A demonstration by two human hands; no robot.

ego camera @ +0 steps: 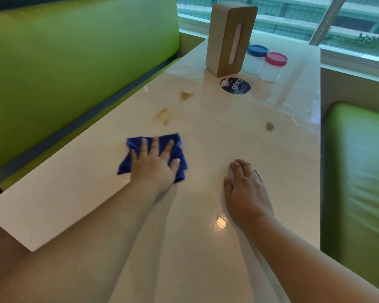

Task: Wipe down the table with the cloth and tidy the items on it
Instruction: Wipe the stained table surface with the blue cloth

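Blue cloth (154, 154) lies under the flat, spread left hand (154, 162) (right hand (245, 189) rests loosely curled).

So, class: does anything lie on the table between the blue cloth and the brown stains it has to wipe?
Nothing visible does. The left hand presses the blue cloth flat, and bare table runs from it to the nearest stain. The tissue box and jars stand farther back.

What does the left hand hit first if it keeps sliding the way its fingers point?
Left hand, flat on the blue cloth, points up the table. First in line looks like the yellowish-brown stain just ahead, then probably the second stain. The tissue box sits well beyond.
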